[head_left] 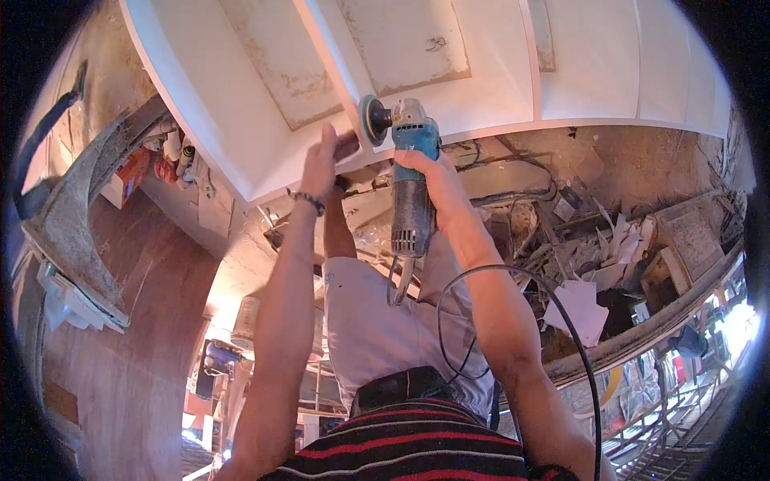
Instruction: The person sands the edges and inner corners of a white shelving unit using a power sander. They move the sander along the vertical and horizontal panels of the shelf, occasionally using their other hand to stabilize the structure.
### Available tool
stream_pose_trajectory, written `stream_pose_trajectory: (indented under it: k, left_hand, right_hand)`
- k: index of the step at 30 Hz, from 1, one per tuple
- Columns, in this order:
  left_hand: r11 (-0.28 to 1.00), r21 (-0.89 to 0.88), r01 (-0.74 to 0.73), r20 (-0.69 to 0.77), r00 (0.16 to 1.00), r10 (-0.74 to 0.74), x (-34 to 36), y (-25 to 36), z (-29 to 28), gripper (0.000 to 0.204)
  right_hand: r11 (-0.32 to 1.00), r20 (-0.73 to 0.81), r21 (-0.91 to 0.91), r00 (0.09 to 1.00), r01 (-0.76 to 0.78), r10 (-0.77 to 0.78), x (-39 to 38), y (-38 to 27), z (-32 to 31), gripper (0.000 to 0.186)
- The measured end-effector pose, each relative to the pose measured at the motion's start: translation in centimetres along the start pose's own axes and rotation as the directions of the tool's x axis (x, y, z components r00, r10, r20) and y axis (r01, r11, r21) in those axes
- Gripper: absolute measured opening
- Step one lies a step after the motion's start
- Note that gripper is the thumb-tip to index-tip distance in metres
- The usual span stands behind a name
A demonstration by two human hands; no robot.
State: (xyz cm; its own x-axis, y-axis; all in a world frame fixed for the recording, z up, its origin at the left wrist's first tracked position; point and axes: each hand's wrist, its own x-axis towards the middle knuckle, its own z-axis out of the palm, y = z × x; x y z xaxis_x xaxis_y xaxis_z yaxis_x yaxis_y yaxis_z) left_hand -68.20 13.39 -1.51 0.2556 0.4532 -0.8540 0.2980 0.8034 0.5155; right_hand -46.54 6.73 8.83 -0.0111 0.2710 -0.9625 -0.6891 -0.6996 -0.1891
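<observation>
One blue sander (417,141) (one disc (371,120)) in the right hand (435,172)

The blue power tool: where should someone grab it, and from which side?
I'd probably take the power tool around its long barrel from the right, as the right hand does: the barrel is straight and narrow, while the round disc faces left and the cord leaves the rear end.

Blue-and-dark-grey sander (411,204) mid-frame, lengthwise up the frame, its round pad (367,120) facing left at a divider's edge; white compartmented shelf (589,96) across the top, brown smears inside
</observation>
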Motion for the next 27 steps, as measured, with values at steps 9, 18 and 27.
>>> stream_pose_trajectory:
  k: [9,18,27]
  left_hand:
    - [0.99,-0.123,0.064,0.148,0.988,-0.045,-0.7,-0.8,0.0,0.118]
    - [0.957,-0.246,0.156,0.317,0.946,-0.073,-1.3,0.2,0.1,0.123]
    - [0.975,-0.178,0.136,0.259,0.962,-0.087,-0.1,-2.0,-0.4,0.123]
  right_hand:
    - [1.0,-0.046,0.022,0.999,-0.007,0.008,0.8,0.5,1.4,0.033]
    - [0.999,-0.047,0.035,0.998,0.03,-0.028,2.7,1.7,0.8,0.039]
    - [0.998,-0.055,0.008,0.996,0.064,-0.063,3.4,-1.2,2.2,0.033]
